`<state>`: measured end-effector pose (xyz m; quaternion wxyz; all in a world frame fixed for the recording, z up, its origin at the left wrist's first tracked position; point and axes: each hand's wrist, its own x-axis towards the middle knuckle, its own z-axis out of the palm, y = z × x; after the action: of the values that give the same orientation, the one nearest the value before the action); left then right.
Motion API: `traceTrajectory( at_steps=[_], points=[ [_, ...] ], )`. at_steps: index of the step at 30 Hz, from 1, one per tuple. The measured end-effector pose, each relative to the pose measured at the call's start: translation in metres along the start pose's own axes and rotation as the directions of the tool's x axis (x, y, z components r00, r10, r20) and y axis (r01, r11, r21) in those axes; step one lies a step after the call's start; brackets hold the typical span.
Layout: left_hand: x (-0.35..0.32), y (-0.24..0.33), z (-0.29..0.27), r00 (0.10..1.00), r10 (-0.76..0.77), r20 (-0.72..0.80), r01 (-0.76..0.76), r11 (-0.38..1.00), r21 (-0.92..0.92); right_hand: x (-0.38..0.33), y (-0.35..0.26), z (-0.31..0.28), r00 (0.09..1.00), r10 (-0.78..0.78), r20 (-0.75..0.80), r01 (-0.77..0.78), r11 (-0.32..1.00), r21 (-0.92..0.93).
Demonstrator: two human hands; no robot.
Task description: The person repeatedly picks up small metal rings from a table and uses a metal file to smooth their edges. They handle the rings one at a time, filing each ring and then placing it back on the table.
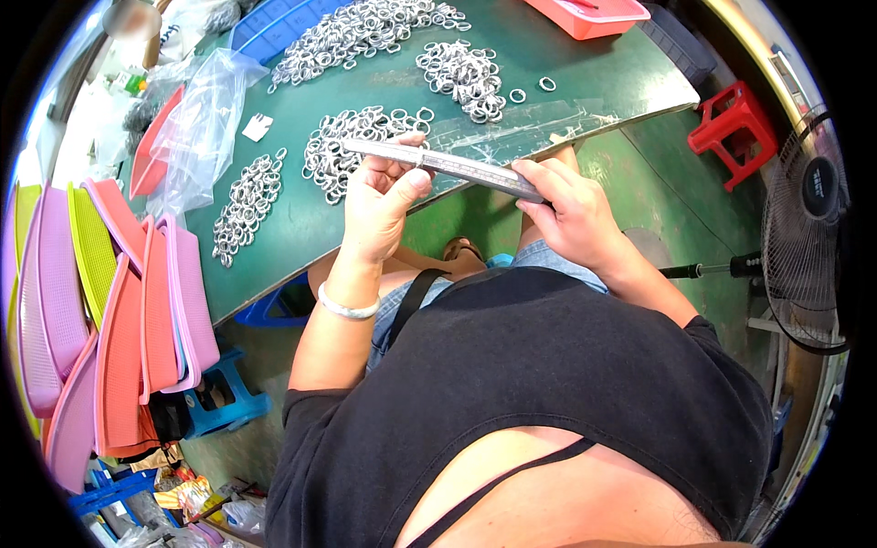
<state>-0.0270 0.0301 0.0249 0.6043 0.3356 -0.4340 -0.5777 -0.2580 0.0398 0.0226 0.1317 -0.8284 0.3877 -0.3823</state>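
Observation:
My right hand [585,215] is closed around the thick end of a tapered grey ring mandrel [480,172], which slants across in front of me above the table's near edge. A silver ring [420,157] sits around the mandrel, partly hidden by my fingers. At that ring, the thumb and fingers of my left hand [376,215] pinch together, with the thin tip reaching out past them. Just behind my left hand lies a pile of silver rings [333,151]. Farther back are two more piles, a large one [365,36] and a smaller one [461,78].
The green table [585,78] carries another ring heap [248,205] on the left, two loose rings, a blue basket [274,27], a red tray [589,14] and a clear plastic bag [206,119]. Colourful baskets [119,320] stack at left. A red stool [735,132] and black fan [804,228] stand right.

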Motion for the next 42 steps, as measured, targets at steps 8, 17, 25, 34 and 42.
traceTrajectory(
  at_steps=[8, 17, 25, 34, 42],
  points=[
    [0.002, -0.007, -0.019, 0.992, -0.019, 0.122, 0.023, 0.999, -0.026, -0.001, -0.001, 0.001, 1.0, -0.004, 0.009, 0.003, 0.999, 0.033],
    [0.005, -0.001, -0.024, 0.989, -0.021, 0.149, 0.02, 1.0, 0.012, 0.001, 0.001, 0.0, 0.998, -0.056, -0.007, 0.056, 0.998, -0.016],
    [0.006, 0.008, -0.015, 0.99, -0.079, 0.119, 0.061, 0.987, 0.151, -0.001, 0.006, 0.004, 0.999, -0.047, -0.015, 0.046, 0.999, -0.012],
    [0.007, 0.009, -0.009, 0.993, -0.079, 0.087, 0.07, 0.993, 0.097, 0.0, 0.011, 0.009, 1.0, -0.002, -0.005, 0.002, 0.999, 0.054],
    [0.006, 0.0, -0.019, 0.989, -0.067, 0.128, 0.06, 0.997, 0.053, -0.001, 0.011, 0.01, 0.999, 0.034, 0.035, -0.038, 0.992, 0.124]
  ],
)
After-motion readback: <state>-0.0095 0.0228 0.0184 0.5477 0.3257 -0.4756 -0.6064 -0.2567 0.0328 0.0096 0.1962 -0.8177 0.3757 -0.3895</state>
